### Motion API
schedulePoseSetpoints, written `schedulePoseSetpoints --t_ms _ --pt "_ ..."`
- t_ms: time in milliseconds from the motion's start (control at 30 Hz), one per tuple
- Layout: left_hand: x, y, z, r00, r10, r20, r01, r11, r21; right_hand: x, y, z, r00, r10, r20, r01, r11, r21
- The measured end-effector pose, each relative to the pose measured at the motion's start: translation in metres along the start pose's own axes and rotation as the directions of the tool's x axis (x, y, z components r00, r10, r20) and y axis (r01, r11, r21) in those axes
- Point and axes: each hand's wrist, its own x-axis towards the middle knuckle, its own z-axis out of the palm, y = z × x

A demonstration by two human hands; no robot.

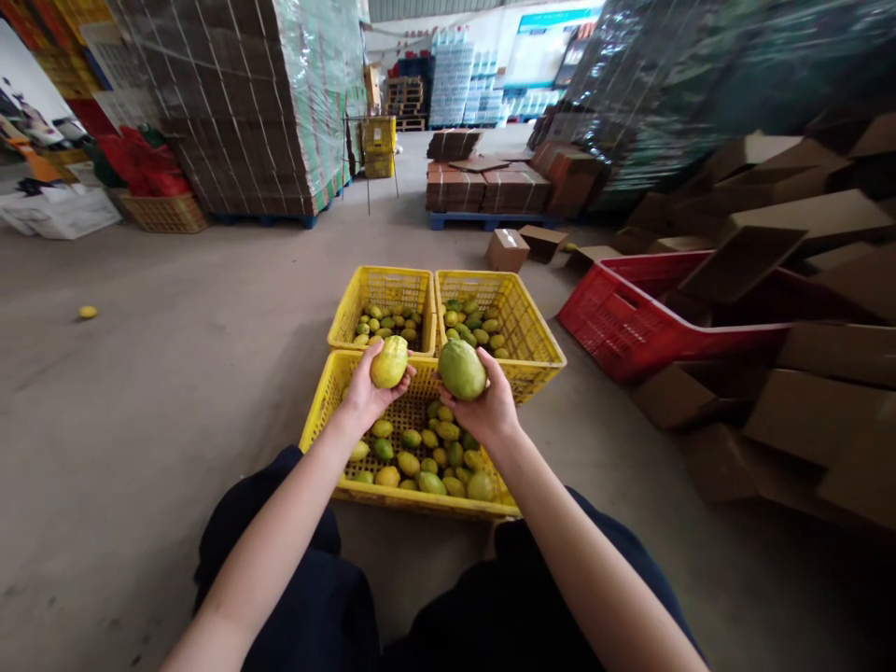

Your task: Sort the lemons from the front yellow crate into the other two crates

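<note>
My left hand point(365, 392) is wrapped round a yellow fruit point(389, 363) held above the edge between the near and back left crates. A larger green fruit point(462, 370) rests in the closed fingers of my right hand point(494, 401), level with the yellow one. Below both hands, the near yellow crate point(427, 502) holds several yellow and green fruits. Behind it stand a back left yellow crate point(340, 313) and a back right yellow crate point(532, 322), each with several more fruits at the bottom.
A red crate point(609, 322) and piled open cardboard boxes point(805, 401) are at the right. A small box point(508, 249) stands before a blue pallet point(483, 221) of flattened cartons. One yellow fruit point(88, 312) lies on the floor at the left. Wrapped stacks point(231, 112) rise behind.
</note>
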Motion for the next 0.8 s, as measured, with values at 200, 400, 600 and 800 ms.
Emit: schedulePoseSetpoints --t_ms 200,400,600,800 --pt "-0.001 0.003 0.003 1.000 -0.013 -0.025 0.011 0.999 -0.052 0.005 -0.002 -0.005 0.999 0.038 0.009 -0.038 0.999 0.015" --pt "0.000 0.003 0.005 0.996 -0.075 -0.042 0.074 0.997 -0.034 0.013 0.002 -0.011 0.989 0.041 -0.140 -0.040 0.999 0.009" --pt "0.003 -0.005 0.009 0.995 -0.007 -0.099 0.012 0.999 0.050 0.020 0.005 -0.021 0.995 0.024 -0.101 -0.028 0.999 -0.041" --pt "0.007 -0.008 0.010 0.986 0.019 -0.168 -0.010 0.998 0.056 0.007 -0.001 -0.011 1.000 -0.006 0.024 0.007 0.999 -0.038"
